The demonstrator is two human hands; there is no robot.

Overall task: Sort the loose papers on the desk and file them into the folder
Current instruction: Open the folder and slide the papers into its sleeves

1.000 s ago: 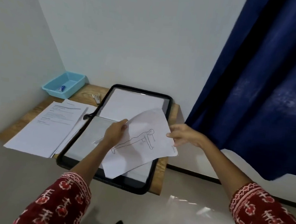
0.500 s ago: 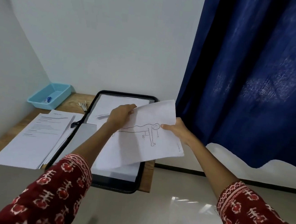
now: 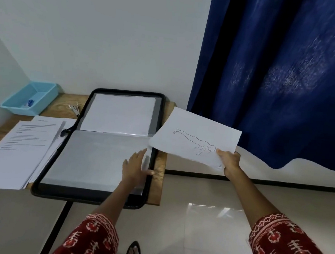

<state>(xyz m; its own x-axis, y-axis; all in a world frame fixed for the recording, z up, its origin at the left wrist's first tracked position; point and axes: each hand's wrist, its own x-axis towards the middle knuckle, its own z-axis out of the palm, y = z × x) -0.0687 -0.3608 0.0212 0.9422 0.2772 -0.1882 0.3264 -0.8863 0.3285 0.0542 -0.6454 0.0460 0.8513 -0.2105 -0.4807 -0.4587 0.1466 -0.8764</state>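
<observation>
Both hands have parted since the frame half a second back: then they held the drawing sheet together over the folder, and now the left hand [image 3: 136, 165] has let go and dropped onto the folder [image 3: 98, 157], while the right hand [image 3: 228, 160] has swung the sheet out to the right, clear of the worktop [image 3: 158, 179].

That drawing sheet [image 3: 196, 138], with its outline figure in a push-up pose, hangs in the air past the folder's right edge, in front of the blue curtain [image 3: 280, 76]. The right hand pinches it at the near right corner, thumb on top. The left hand lies flat with its fingers straight on the near clear sleeve, close to the folder's right rim, holding nothing.

What the next move turns on, as I judge it, is this: the sheet lies to the right of the folder and slightly beyond the left hand, its long axis running roughly left to right, and its free left edge already reaches just over the folder's right rim. The sleeve's opening cannot be made out, so I cannot tell which edge must go in first. The left hand is the nearer to the sleeve and looks placed to steady or lift it.

A stack of printed papers [image 3: 19, 149] waits on the worktop left of the folder, still unfiled.
</observation>
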